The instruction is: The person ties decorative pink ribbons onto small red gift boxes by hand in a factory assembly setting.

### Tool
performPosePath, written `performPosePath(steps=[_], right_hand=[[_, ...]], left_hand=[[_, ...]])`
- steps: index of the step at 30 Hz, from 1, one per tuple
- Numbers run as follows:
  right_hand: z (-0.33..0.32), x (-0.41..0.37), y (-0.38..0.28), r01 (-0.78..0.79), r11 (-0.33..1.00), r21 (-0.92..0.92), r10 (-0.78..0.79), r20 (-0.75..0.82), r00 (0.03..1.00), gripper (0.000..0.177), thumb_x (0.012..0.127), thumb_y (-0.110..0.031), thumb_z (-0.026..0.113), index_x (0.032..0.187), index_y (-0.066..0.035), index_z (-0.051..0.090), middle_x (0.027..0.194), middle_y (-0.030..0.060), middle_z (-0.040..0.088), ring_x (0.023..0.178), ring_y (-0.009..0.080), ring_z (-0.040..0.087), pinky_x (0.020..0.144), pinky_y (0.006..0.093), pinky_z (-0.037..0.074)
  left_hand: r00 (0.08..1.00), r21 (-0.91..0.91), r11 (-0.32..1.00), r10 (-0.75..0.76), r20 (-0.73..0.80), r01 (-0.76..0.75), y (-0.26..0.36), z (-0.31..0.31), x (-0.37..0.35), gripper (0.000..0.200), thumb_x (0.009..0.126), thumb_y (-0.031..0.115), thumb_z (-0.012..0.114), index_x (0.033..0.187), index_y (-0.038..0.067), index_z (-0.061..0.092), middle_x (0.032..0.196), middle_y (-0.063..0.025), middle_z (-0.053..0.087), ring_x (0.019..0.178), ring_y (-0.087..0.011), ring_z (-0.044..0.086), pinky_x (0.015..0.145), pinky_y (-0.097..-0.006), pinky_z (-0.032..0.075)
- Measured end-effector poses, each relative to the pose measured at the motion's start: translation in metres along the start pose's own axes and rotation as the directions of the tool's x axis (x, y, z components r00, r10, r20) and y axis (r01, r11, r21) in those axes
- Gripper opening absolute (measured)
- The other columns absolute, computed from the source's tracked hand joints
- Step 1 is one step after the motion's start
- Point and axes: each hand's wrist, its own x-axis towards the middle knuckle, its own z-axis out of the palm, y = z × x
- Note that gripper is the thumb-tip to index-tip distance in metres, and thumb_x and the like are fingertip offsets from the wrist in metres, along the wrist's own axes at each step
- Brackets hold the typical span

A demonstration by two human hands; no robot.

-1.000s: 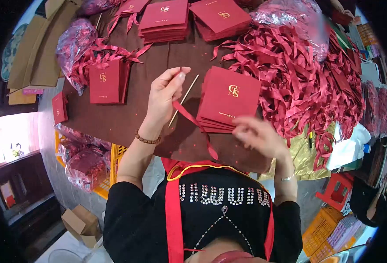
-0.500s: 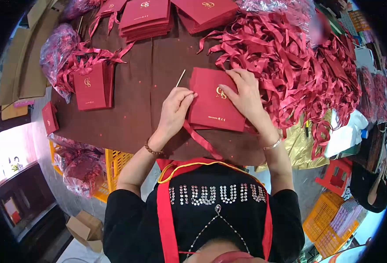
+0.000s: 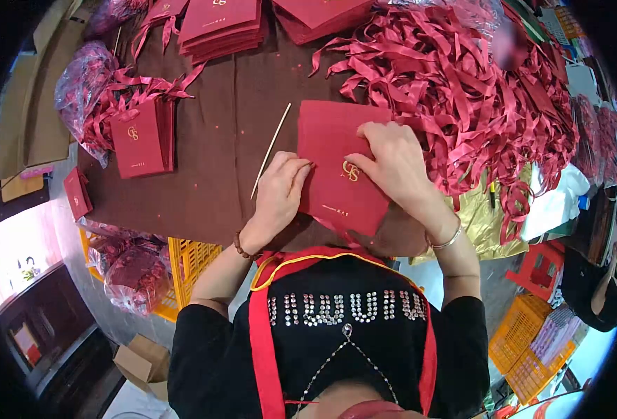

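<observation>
The red bag (image 3: 329,197), stamped with a gold monogram resembling "GS" over a line too small to read, lies near the desk's (image 3: 203,150) front edge. The right grip (image 3: 395,160) clasps its right side; the left grip (image 3: 279,190) pinches closed at its left edge, on what I cannot tell. Rhinestone lettering (image 3: 347,309) crosses the black shirt (image 3: 224,356).

This looks like a small workshop for repetitive handwork: stacks of matching gold-printed red pieces (image 3: 222,31) share a large brown-covered table (image 3: 203,140) with a great heap of red ribbons (image 3: 455,91) on the right. A stuffed clear plastic bag (image 3: 83,80) sits on the table's left, while a yellow plastic crate (image 3: 191,264) at left, orange crates (image 3: 518,332) at near right and an open cardboard box (image 3: 132,364) at near left crowd the floor around it.
</observation>
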Motion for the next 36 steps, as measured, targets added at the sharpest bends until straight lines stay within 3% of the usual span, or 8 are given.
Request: performPosePath(steps=[5,8,10,12,14,17,24,36], right_hand=[[-0.006,0.011,-0.002,0.014,1.000,0.001,-0.014,0.124,0.992,0.029,0.072,-0.025,0.070,0.092,-0.006,0.059,0.078,0.0120,0.063,0.073,0.0296,0.060,0.068,0.0387,0.044],[-0.005,0.014,-0.001,0.005,0.992,0.130,-0.021,0.119,0.993,0.029,0.073,-0.022,0.070,0.092,-0.004,0.058,0.080,0.0141,0.063,0.077,0.0312,0.061,0.066,0.0393,0.046],[-0.005,0.019,0.006,-0.040,0.918,0.395,-0.032,0.173,0.984,0.029,0.073,-0.016,0.070,0.093,-0.001,0.056,0.079,0.0162,0.061,0.078,0.0305,0.062,0.064,0.0383,0.047],[0.008,0.029,0.031,-0.280,0.763,0.583,0.006,0.426,0.905,0.025,0.075,-0.009,0.069,0.094,0.001,0.056,0.072,-0.0003,0.057,0.069,0.0067,0.053,0.060,0.0229,0.042],[0.006,0.035,0.042,-0.494,0.552,0.672,-0.044,0.615,0.787,0.022,0.078,-0.008,0.068,0.094,0.001,0.056,0.075,-0.0064,0.053,0.071,0.0004,0.048,0.061,0.0176,0.039],[0.012,0.035,0.050,-0.477,0.485,0.733,-0.099,0.588,0.803,0.022,0.079,-0.007,0.067,0.097,0.000,0.056,0.078,-0.0059,0.056,0.072,0.0002,0.050,0.062,0.0166,0.040],[0.010,0.033,0.047,-0.512,0.432,0.743,-0.132,0.613,0.779,0.026,0.080,-0.004,0.065,0.104,0.002,0.056,0.087,-0.0018,0.061,0.078,0.0025,0.054,0.069,0.0175,0.043],[0.011,0.024,0.035,-0.474,0.452,0.756,-0.118,0.577,0.808,0.031,0.080,-0.002,0.061,0.110,0.000,0.055,0.087,-0.0003,0.062,0.079,0.0041,0.054,0.069,0.0191,0.044]], left_hand=[[0.998,0.072,0.996,0.050,-0.024,-0.048,0.003,0.002,-0.001,0.009,0.081,0.005,0.059,0.088,-0.001,0.060,0.087,-0.0145,0.055,0.080,-0.0307,0.057,0.068,-0.0368,0.046],[0.996,0.113,0.991,0.075,-0.038,-0.070,0.005,0.001,-0.002,0.009,0.080,0.005,0.061,0.088,0.000,0.060,0.086,-0.0132,0.055,0.080,-0.0295,0.057,0.068,-0.0361,0.046],[0.997,0.136,0.988,0.081,-0.006,-0.080,0.006,0.000,-0.003,0.011,0.081,0.003,0.060,0.092,0.000,0.060,0.090,-0.0146,0.056,0.080,-0.0305,0.058,0.068,-0.0354,0.047],[0.996,0.122,0.988,0.093,-0.003,-0.092,0.008,-0.002,-0.002,0.013,0.080,0.002,0.060,0.093,0.001,0.060,0.089,-0.0144,0.057,0.080,-0.0301,0.058,0.068,-0.0352,0.047],[0.995,0.107,0.989,0.102,-0.002,-0.101,0.010,-0.005,0.000,0.014,0.080,0.002,0.060,0.094,0.001,0.061,0.088,-0.0143,0.057,0.080,-0.0297,0.059,0.067,-0.0351,0.047],[0.980,0.138,0.971,0.197,-0.005,-0.195,0.011,-0.010,0.009,0.018,0.080,0.001,0.060,0.098,0.002,0.061,0.085,-0.0141,0.059,0.076,-0.0297,0.061,0.065,-0.0342,0.049],[0.994,-0.079,0.993,0.081,-0.078,-0.087,0.022,-0.011,0.029,0.017,0.080,0.003,0.061,0.096,0.003,0.059,0.082,-0.0145,0.061,0.074,-0.0281,0.062,0.062,-0.0356,0.049],[0.967,0.214,0.943,0.253,0.039,-0.255,0.026,-0.003,0.041,0.007,0.078,0.008,0.063,0.084,0.005,0.060,0.075,-0.0096,0.053,0.070,-0.0266,0.056,0.060,-0.0360,0.045]])
